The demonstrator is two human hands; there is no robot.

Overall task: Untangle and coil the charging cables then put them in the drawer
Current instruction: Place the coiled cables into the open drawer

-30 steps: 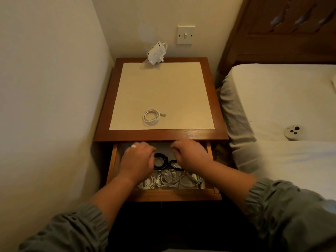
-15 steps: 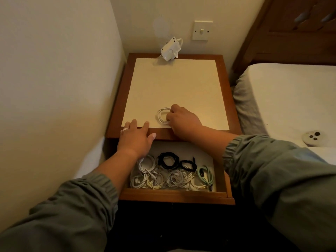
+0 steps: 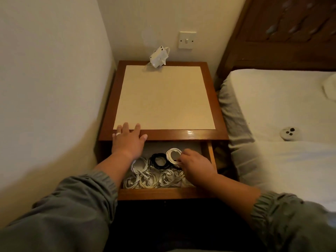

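The bedside table's drawer stands pulled out below the tabletop. Inside lie several coiled white cables and a coiled black cable. My right hand is over the drawer's right part and pinches a coiled white cable, held just above the others. My left hand rests flat with straight fingers on the front edge of the bedside table, a ring on one finger.
A white plug adapter leans at the table's back edge under a wall switch. A wall runs close on the left. The bed lies right of the table with a small white round device on it.
My right hand has carried the white coil from the tabletop down into the drawer. My left hand stays on the table's front edge.
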